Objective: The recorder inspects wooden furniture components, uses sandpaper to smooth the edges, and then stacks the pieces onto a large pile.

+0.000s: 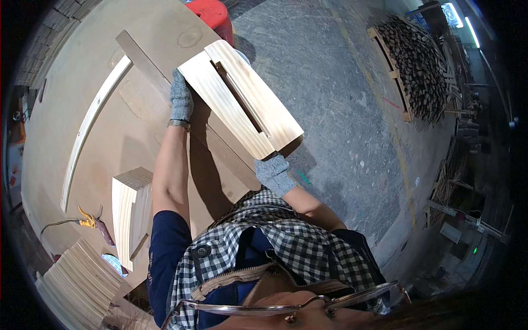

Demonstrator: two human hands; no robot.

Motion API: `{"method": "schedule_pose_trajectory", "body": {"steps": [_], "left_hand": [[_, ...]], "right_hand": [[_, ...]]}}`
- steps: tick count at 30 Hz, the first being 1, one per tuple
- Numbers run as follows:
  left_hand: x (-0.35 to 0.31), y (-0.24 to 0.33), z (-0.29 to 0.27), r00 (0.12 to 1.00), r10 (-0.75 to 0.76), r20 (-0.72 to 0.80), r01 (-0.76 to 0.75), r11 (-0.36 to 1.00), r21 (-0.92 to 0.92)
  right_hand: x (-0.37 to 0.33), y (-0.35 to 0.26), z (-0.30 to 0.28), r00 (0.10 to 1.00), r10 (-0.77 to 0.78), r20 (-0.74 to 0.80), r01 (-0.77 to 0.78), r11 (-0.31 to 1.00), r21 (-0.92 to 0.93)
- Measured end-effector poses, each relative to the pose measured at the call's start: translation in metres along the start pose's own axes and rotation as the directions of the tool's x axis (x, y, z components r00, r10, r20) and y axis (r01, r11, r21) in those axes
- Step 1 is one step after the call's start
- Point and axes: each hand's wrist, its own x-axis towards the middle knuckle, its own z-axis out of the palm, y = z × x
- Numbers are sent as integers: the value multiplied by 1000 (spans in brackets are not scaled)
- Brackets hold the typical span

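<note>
Two pale wooden pieces (218, 93) lie side by side, with a long narrow slot between them and their far ends slightly offset. Both of my hands wear grey knitted gloves. My left hand (182, 100) is closed along the left edge near the far end, with the fingers partly out of sight. At the near end, my right hand (275, 172) grips the corner, its fingertips hidden by the wood. Under my left forearm and beside the pieces, a straight brown batten (146, 63) runs across the tan worktable (140, 104).
A long pale strip (91, 124) lies on the table's left. Nearer are a notched wooden block (124, 206), a yellow-handled tool with a cable (88, 219) and stacked boards (80, 283). Something red (212, 14) stands beyond the far edge. Dark sticks fill a pallet (410, 69) on the right.
</note>
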Motion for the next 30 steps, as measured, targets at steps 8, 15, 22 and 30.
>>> {"method": "schedule_pose_trajectory", "body": {"steps": [8,15,22,30], "left_hand": [[-5,22,18,994,107,23,-108,993,57],[-20,-5,0,991,94,93,-76,981,-181],[-141,-10,61,991,96,-93,-118,953,-278],[-154,-23,72,984,-146,99,176,818,-547]], "right_hand": [[6,4,-18,984,34,177,-12,992,-124],[-3,20,-26,941,-88,327,109,993,-45],[3,114,-52,746,632,-207,-473,723,504],[105,89,-84,899,175,401,-420,91,903]]}}
